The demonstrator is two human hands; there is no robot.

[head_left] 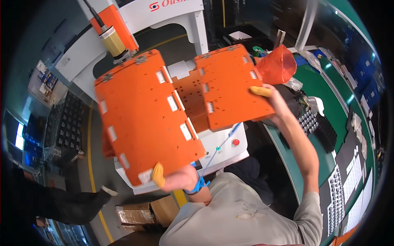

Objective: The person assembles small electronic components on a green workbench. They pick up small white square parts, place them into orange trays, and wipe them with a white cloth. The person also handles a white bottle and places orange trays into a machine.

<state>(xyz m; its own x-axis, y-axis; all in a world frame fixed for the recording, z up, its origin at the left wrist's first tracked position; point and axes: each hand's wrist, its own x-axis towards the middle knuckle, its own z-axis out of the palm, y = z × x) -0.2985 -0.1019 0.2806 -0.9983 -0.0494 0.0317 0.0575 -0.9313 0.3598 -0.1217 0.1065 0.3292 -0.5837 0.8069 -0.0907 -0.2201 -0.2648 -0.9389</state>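
As the white machine's [223, 153] front sits below, both hands are gripping: the left hand [180, 178], thumb capped in a yellow cover [158, 175], has the near corner of one orange panel [143, 123], tilted above the left of the machine's front edge. Over on the right, the right hand [273, 100] clasps the right edge of a second orange panel [227, 88], just beside the first! A red button [236, 142] marks the machine's near right corner; a black tray [327, 133] lies toward the green worktop's [332, 104] left edge.
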